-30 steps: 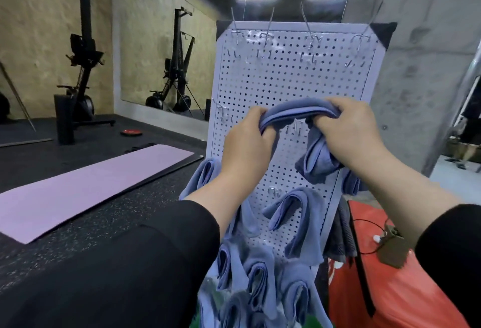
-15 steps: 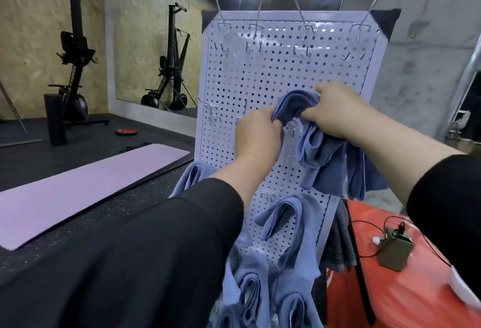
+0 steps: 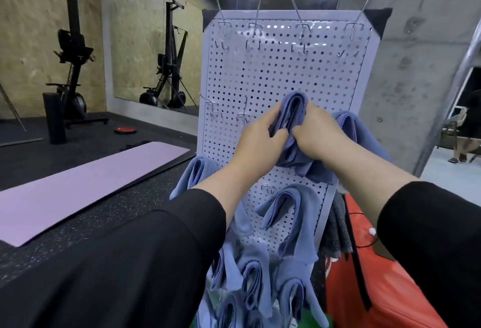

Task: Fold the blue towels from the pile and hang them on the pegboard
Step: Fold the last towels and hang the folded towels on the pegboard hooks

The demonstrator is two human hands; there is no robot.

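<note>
- Both hands are up at the middle of the white pegboard (image 3: 273, 72); the left hand (image 3: 256, 136) and right hand (image 3: 316, 136) are thumb to thumb, each with fingers curled round the same folded blue towel (image 3: 292, 108).
- That towel sits against the board's right half, its fold arched at the top, its tails hanging below the hands. Whether it is on a hook I cannot tell.
- Just right of it another blue towel (image 3: 351, 129) hangs over the board's right edge.
- Below, more hung towels (image 3: 289, 207) crowd the lower rows, down to the bottom of the view.
- The upper board is bare holes, with a row of wire hooks (image 3: 302, 28) along the top edge and two free hooks (image 3: 244, 114) left of the hands.
- The concrete pillar (image 3: 416, 67) stands close behind the right edge.
- To the left, a purple mat (image 3: 86, 179) lies on dark floor, well apart.
- A red bag (image 3: 377, 288) sits just beside the lower right corner.
</note>
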